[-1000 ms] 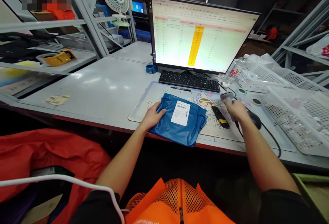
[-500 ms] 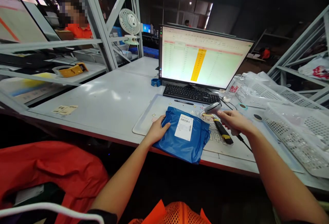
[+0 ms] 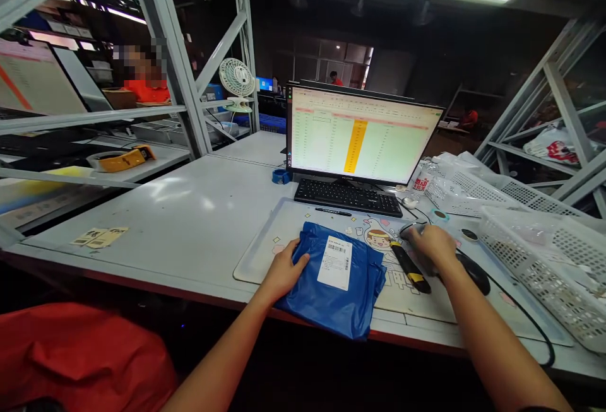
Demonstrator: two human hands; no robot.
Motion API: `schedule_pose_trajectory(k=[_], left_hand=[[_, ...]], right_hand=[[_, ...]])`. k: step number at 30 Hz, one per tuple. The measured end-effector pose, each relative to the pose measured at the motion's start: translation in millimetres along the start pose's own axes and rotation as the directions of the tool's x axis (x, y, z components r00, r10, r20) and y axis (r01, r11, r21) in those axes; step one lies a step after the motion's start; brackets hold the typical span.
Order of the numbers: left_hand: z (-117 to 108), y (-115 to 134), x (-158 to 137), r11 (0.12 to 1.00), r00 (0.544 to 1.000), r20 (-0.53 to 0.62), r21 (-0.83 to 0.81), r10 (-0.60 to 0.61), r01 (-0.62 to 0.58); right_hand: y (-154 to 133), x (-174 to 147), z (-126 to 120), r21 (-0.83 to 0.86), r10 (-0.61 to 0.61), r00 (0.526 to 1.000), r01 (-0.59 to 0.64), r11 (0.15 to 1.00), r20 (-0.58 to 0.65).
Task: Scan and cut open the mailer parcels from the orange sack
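Note:
A blue plastic mailer bag [image 3: 326, 308] with a white barcode label [image 3: 335, 263] lies on the desk mat, its front end over the table edge. My left hand [image 3: 283, 272] grips its left side, thumb on top. My right hand [image 3: 434, 243], a little blurred, is closed around a barcode scanner [image 3: 475, 274] lying low at the mat's right part; the palm hides its middle, and a black cable trails from the handle. Between the bag and the scanner lies a black and yellow utility knife [image 3: 411, 267].
Behind the mat stand a keyboard [image 3: 348, 197] and a monitor [image 3: 360, 137] showing a spreadsheet. White perforated baskets [image 3: 534, 273] line the right side. A pen [image 3: 334, 211] and a blue tape roll [image 3: 281, 176] lie nearby. A person in orange [image 3: 146, 91] sits beyond the left frame.
My right hand has brought the scanner down from above the mat to the mat's right side. The left hand stays on the bag. The view has tilted upward.

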State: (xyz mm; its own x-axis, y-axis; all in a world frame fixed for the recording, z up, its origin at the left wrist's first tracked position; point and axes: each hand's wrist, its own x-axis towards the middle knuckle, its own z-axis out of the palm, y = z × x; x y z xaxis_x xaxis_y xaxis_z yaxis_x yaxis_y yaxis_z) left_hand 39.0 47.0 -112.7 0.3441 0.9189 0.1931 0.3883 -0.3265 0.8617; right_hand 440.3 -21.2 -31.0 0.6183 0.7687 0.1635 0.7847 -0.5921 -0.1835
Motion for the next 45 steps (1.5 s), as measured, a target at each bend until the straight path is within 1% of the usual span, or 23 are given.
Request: schedule_pose_trajectory(k=[2,4,7,9,12,16,19,24,30,34,37,39,41,43,44,45], left_hand=[[0.8,0.3,1.6,0.999,1.0,-0.003,0.037,-0.015,0.015],[1.3,0.2,3.2,0.997,1.0,-0.005,0.069,-0.025,0.025],[2.2,-1.1,5.3,0.995,1.0,-0.022,0.099,-0.022,0.024],[2.6,-2.1,6.1,0.994,0.999,-0.035,0.104,-0.023,0.027],[2.3,-2.2,5.8,0.995,0.999,-0.027,0.093,-0.035,0.037],[1.4,-0.4,4.4,0.994,0.999,-0.021,0.098,-0.049,0.051],[1.2,0.0,3.6,0.995,0.999,-0.034,0.092,-0.034,0.037],[1.5,0.6,3.0,0.996,0.999,-0.012,0.077,-0.04,0.041],[1.4,3.2,1.5,0.997,0.999,-0.007,0.066,-0.046,0.046],[0.0,2.2,0.0,0.998,1.0,-0.01,0.048,-0.028,0.029],[1.5,-0.7,0.1,0.999,1.0,-0.01,0.03,-0.026,0.027],[3.9,-3.1,2.1,1.0,1.0,-0.009,-0.01,-0.022,0.022],[4.3,-4.1,5.5,0.994,0.998,-0.044,-0.103,-0.052,0.047],[-2.5,-1.8,8.2,0.974,0.989,-0.099,-0.206,-0.112,0.089],[-9.9,1.0,8.1,0.966,0.981,-0.149,-0.244,-0.127,0.088],[-20.2,5.0,6.5,0.964,0.967,-0.225,-0.259,-0.118,0.057]], right_hand=[[-15.9,15.0,-3.3,0.015,-0.027,1.0,0.027,1.0,-0.004],[-36.9,28.1,3.7,0.033,-0.078,0.997,0.077,0.997,0.029],[-68.4,43.0,29.9,0.05,-0.133,0.983,0.127,0.991,0.126],[-82.5,50.8,48.5,0.05,-0.108,0.978,0.1,0.994,0.176],[-90.6,60.2,66.8,0.045,-0.04,0.979,0.032,0.999,0.199],[-89.1,69.9,75.3,0.049,-0.026,0.976,0.015,0.999,0.216],[-87.3,76.6,76.2,0.056,-0.023,0.971,0.01,0.998,0.239],[-88.6,86.7,74.1,0.062,-0.017,0.959,-0.001,0.998,0.283],[-90.8,87.1,76.5,0.049,-0.026,0.953,0.012,0.999,0.301],[-89.7,89.2,76.2,0.042,-0.05,0.944,0.039,0.998,0.327],[-92.1,93.2,71.4,0.032,-0.074,0.928,0.067,0.997,0.364],[-95.4,93.4,66.2,0.025,-0.085,0.918,0.082,0.996,0.388],[-98.9,89.2,59.5,0.02,-0.097,0.914,0.098,0.995,0.394],[-100.4,79.3,51.2,0.025,-0.133,0.91,0.134,0.991,0.392],[-99.5,71.9,46.4,0.035,-0.165,0.906,0.165,0.986,0.389],[-97.1,62.8,41.4,0.05,-0.205,0.9,0.202,0.978,0.383]])
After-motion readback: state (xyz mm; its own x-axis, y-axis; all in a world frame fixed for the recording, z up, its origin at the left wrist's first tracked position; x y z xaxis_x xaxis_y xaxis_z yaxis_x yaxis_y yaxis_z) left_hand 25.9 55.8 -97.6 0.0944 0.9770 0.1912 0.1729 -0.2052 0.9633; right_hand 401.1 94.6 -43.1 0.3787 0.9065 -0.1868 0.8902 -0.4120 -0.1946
